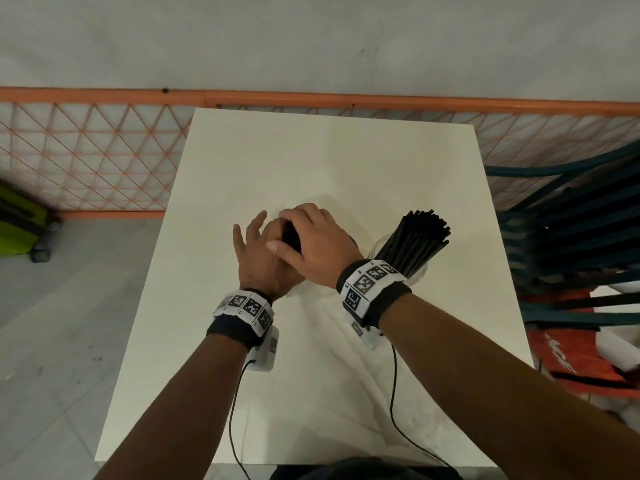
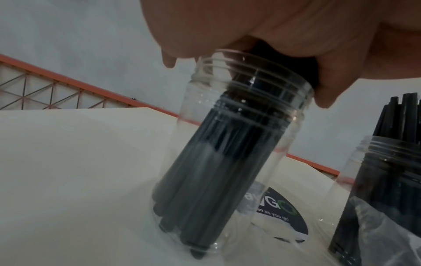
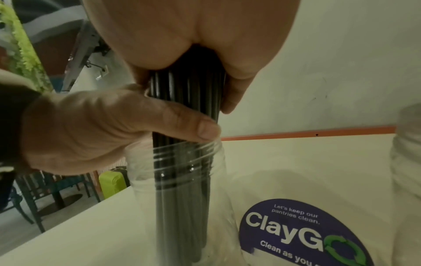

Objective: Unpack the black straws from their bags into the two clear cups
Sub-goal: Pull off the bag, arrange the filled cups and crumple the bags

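Observation:
A bundle of black straws (image 1: 290, 235) stands in a clear cup (image 3: 182, 180) at the middle of the white table (image 1: 311, 161). My right hand (image 1: 304, 233) grips the bundle's top from above. My left hand (image 1: 263, 237) holds the same bundle just above the cup's rim, its thumb (image 3: 182, 124) lying across the straws. In the left wrist view the cup (image 2: 250, 81) leans, with the straws (image 2: 205, 180) reaching its bottom. The head view hides this cup under my hands. To the right, a second clear cup (image 1: 415, 271) holds a fanned bunch of black straws (image 1: 419, 237).
A round dark "ClayGO" sticker (image 3: 296, 234) lies on the table between the cups. Crumpled clear plastic (image 2: 376, 225) shows at the second cup (image 2: 387, 171). An orange lattice fence (image 1: 86, 150) runs behind the table. Stacked dark chairs (image 1: 571, 237) stand to the right, a green suitcase (image 1: 17, 223) to the left.

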A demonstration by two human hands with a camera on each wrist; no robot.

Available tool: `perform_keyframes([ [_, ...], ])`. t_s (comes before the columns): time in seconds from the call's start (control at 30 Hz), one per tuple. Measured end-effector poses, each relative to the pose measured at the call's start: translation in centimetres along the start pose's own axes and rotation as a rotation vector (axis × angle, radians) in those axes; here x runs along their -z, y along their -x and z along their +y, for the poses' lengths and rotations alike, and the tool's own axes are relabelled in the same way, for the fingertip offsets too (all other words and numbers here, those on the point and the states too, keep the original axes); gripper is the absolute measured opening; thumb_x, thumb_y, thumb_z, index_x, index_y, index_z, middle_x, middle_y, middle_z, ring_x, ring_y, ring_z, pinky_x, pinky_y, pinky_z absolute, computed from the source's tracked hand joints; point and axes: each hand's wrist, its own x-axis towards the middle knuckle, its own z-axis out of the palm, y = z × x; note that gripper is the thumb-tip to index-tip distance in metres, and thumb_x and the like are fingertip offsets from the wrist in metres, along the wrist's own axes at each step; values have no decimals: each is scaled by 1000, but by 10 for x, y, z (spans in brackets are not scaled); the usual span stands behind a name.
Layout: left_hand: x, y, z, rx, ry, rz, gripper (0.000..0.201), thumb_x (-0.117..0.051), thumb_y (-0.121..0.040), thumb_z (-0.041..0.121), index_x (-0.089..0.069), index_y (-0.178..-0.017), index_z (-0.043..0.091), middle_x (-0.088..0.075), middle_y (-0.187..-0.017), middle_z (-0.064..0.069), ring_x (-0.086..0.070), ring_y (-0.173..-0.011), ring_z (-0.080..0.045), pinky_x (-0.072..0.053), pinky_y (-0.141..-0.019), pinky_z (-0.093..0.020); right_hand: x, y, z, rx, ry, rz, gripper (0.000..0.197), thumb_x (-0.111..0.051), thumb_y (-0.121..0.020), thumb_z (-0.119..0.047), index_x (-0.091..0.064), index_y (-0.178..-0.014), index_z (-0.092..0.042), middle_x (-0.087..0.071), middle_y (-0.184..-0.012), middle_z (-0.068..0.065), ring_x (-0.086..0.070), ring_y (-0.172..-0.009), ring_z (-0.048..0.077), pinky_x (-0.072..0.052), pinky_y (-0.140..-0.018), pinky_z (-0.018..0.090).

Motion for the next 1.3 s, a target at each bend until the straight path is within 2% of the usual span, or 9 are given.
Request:
perform_keyframes([
  [0.13, 2, -5, 1, 63, 18, -33, 79, -70, -74, 53, -44, -144, 25, -49, -147, 2, -19, -151, -30, -9, -120, -61, 3, -5, -2, -54, 9, 41, 62, -53, -90, -62, -48, -135, -19, -50, -136, 3, -49, -123, 26, -52, -88, 40],
  [0.27, -1, -5, -7, 75, -19, -58, 84, -75, -71, 52, -42, -144, 25, -47, -148, 2, -19, -151, -28, -10, -120, -61, 8, -8, -6, -7, 55, -18, 81, -55, -82, -72, -40, -144, -22, -46, -146, 2, -48, -128, 27, -46, -97, 41],
  [0.4, 1, -1, -6, 48, 30, -17, 92, -74, -65, 59, -43, -142, 21, -51, -145, -2, -27, -148, -33, -14, -118, -64, 20, 0, -9, 0, -14, 47, 74, -58, -84, -68, -43, -141, -23, -46, -145, 0, -47, -129, 25, -47, -99, 42],
  [0.63, 22, 10, -4, 111, 414, 131, 148, -69, -32, 89, -24, -152, 17, -45, -152, -3, -38, -142, -24, -20, -119, -58, 87, 45, 24, 12, -69, 275, 58, -49, -89, -63, -54, -131, -23, -53, -133, -3, -50, -122, 18, -43, -100, 33],
  [0.8, 46, 47, 39, -151, 533, 582, 92, -70, -68, 69, -48, -132, 6, -54, -127, -2, -55, -115, -31, -44, -97, -49, 136, 79, 89, -160, 23, 316, 52, -44, -92, -62, -57, -129, -28, -59, -130, -8, -53, -119, 15, -45, -96, 33],
  [0.9, 38, 57, 94, -413, 584, 278, 75, -73, -72, 63, -51, -129, 19, -54, -118, 11, -56, -108, -17, -52, -90, -44, 139, 84, 123, -222, 22, 255, 48, -43, -96, -57, -54, -134, -28, -58, -134, -7, -54, -122, 15, -46, -101, 39],
  [1.0, 12, 41, 136, -298, 502, -34, 108, -67, -62, 79, -33, -147, 23, -50, -143, 1, -45, -130, -19, -43, -107, -43, 133, 84, 136, -256, -36, 176, 50, -44, -100, -47, -49, -142, -21, -53, -142, -1, -52, -127, 16, -44, -102, 33],
  [1.13, -25, 3, 166, -66, 340, -143, 130, -64, -54, 86, -21, -154, 14, -38, -157, -7, -32, -146, -29, -31, -116, -53, 119, 89, 139, -287, -152, 109, 61, -46, -97, -53, -36, -150, -23, -43, -151, -1, -48, -132, 15, -42, -99, 28],
  [1.3, -49, -15, 180, -25, 303, -210, 102, -68, -68, 69, -28, -150, 23, -40, -155, 2, -17, -152, -32, -15, -120, -60, 103, 93, 142, -293, -125, 92, 74, -49, -93, -58, -29, -153, -19, -38, -155, 3, -44, -136, 18, -37, -102, 27],
])
